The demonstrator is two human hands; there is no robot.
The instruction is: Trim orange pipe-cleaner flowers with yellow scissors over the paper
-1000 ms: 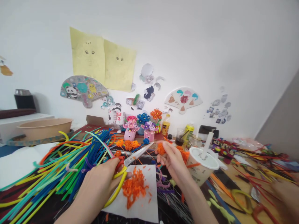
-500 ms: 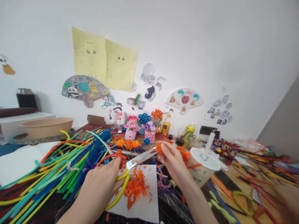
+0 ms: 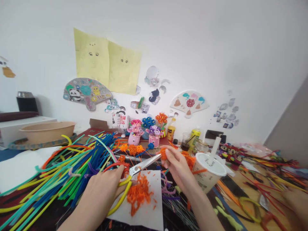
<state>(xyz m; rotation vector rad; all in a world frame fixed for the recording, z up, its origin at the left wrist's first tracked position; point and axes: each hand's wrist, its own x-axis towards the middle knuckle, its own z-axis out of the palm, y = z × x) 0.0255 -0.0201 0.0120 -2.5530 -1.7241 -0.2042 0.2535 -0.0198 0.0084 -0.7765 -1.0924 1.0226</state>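
Observation:
My left hand grips a pair of scissors by its red and yellow handles, and the blades look closed together. Their tip points at a fuzzy orange piece, which my right hand pinches between thumb and fingers. Whether the tip touches it, I cannot tell. Below the blades, orange fuzz clippings lie heaped on a white sheet of paper. Small orange pipe-cleaner flowers stand just beyond the scissors.
Bundled coloured pipe cleaners spread at left. A lidded cup with straw stands close beside my right forearm. Potted pipe-cleaner flowers and a juice bottle line the back. Another person's hand is at far right, near other scissors.
The scissors' blades, slightly apart before at the orange piece, have closed together. Both hands stay in nearly the same place.

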